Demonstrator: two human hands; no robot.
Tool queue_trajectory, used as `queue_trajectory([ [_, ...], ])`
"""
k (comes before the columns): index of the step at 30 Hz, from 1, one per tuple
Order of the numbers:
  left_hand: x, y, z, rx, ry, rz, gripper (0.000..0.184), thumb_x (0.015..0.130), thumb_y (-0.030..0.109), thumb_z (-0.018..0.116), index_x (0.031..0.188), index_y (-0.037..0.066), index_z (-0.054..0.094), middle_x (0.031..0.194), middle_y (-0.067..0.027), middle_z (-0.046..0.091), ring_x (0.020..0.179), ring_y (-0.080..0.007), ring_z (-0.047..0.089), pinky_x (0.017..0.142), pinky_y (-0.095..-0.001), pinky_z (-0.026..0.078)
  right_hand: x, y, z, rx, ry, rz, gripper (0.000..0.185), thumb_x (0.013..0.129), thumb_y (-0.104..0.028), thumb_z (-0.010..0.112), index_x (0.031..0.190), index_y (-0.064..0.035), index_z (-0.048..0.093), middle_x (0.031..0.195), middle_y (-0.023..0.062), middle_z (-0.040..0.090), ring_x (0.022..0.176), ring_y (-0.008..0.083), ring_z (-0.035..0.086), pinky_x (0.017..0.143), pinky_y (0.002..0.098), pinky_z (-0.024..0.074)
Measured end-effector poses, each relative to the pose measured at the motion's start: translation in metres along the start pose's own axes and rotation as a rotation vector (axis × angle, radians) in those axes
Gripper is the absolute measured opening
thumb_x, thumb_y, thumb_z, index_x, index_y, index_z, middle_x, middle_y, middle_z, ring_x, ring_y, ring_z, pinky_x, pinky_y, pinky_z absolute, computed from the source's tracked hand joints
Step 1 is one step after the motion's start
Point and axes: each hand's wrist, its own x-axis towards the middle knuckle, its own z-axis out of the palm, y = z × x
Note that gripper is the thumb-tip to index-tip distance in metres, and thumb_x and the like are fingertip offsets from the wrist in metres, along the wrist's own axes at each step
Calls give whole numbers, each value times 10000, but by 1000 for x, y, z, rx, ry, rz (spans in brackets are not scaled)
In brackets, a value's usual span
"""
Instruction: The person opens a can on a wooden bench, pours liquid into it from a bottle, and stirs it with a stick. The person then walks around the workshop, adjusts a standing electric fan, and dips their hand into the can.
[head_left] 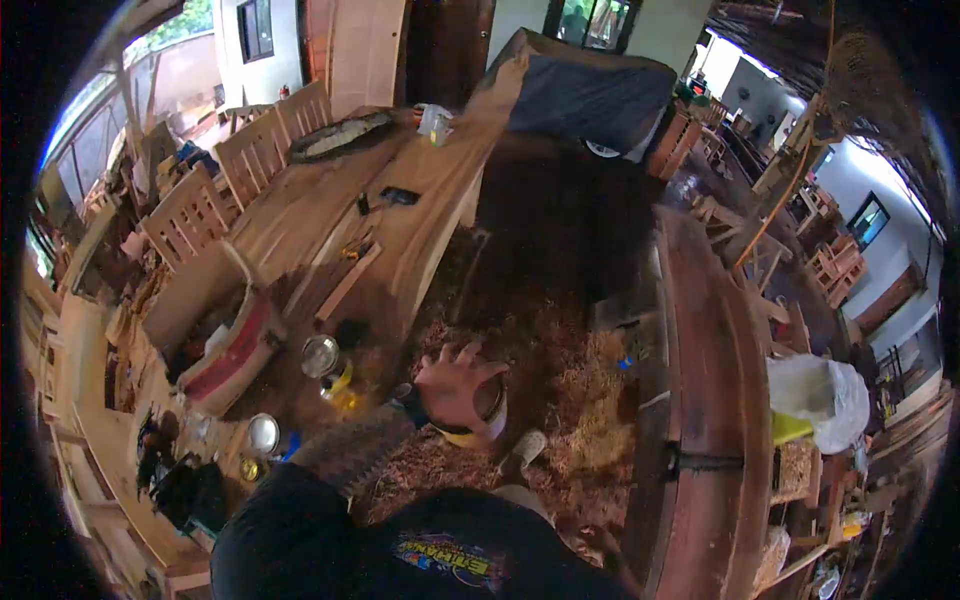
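The inside of the container (470, 434) is mostly hidden (the right hand cannot be made out); its top is covered by one spread left hand (458, 385), beside the desk (440, 200). One cardboard box (225, 372) is seen.

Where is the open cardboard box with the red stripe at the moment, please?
In the head view, the cardboard box sits toward the left on the wooden table, near the slatted chair backs and left of the upper round silver lid.
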Motion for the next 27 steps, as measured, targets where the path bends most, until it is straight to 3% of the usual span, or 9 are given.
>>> queue_trajectory([
  [1, 25, 14, -27, 351, -130, -144, 1237, 505, 825, 832, 1570, 424, 347, 1634, -225, 234, 1466, -617, 171, 1116, -773, 264, 29, -15, -13, -25, -26, -13, 354, 1035, -386, 526, 1238, -105, 600, 1141, 153, 684, 924, 403, 689, 749, 552, 557],
  [7, 164, -47, -41, 302, 131, -282, 1246, 460, 787, 852, 1549, 395, 389, 1617, -223, 277, 1415, -643, 266, 1072, -774, 286, 189, -115, -113, -238, -166, -92, 347, 1029, -385, 533, 1197, -94, 617, 1113, 160, 688, 922, 402, 691, 754, 548, 555],
  [8, 189, -78, -33, 159, 379, -77, 1244, 459, 783, 856, 1547, 394, 394, 1614, -214, 285, 1411, -633, 279, 1072, -766, 295, 214, -140, -135, -284, -188, -123, 347, 1028, -385, 534, 1191, -92, 620, 1109, 161, 689, 921, 402, 691, 755, 548, 555],
  [14, 281, -74, -133, 413, 255, -538, 1222, 411, 756, 875, 1497, 373, 466, 1560, -132, 364, 1374, -512, 383, 1002, -678, 411, 353, -318, -245, -523, -235, -307, 345, 1021, -385, 540, 1150, -81, 637, 1081, 169, 693, 919, 401, 692, 760, 544, 553],
  [17, 325, -140, -147, 428, 453, -497, 1207, 365, 731, 885, 1452, 351, 523, 1507, -100, 418, 1337, -449, 442, 957, -617, 474, 412, -406, -272, -557, -188, -352, 345, 1018, -385, 543, 1130, -75, 646, 1067, 173, 695, 918, 401, 693, 763, 543, 552],
  [19, 357, -201, -157, 237, 527, -437, 1179, 364, 715, 888, 1426, 334, 544, 1489, -116, 430, 1315, -462, 454, 959, -631, 470, 446, -450, -280, -572, -171, -366, 346, 1016, -385, 545, 1117, -71, 651, 1058, 175, 696, 917, 401, 693, 765, 542, 551],
  [21, 394, -204, -206, 406, 221, -612, 1306, 432, 783, 874, 1553, 294, 416, 1610, -201, 267, 1430, -511, 307, 1112, -632, 390, 477, -484, -283, -578, -191, -369, 347, 1013, -385, 547, 1103, -67, 657, 1048, 178, 697, 917, 400, 693, 767, 541, 550],
  [24, 459, -252, -269, 352, 227, -803, 1280, 452, 769, 877, 1554, 313, 413, 1600, -195, 295, 1401, -523, 351, 1120, -640, 379, 526, -538, -291, -569, -225, -342, 350, 1010, -385, 551, 1083, -62, 665, 1035, 181, 699, 916, 400, 694, 770, 539, 549],
  [27, 501, -340, -296, 371, 426, -860, 1188, 502, 728, 881, 1538, 364, 426, 1610, -213, 309, 1413, -564, 335, 1088, -709, 365, 556, -570, -303, -545, -258, -263, 354, 1007, -384, 554, 1063, -56, 674, 1021, 185, 701, 914, 399, 695, 772, 537, 548],
])
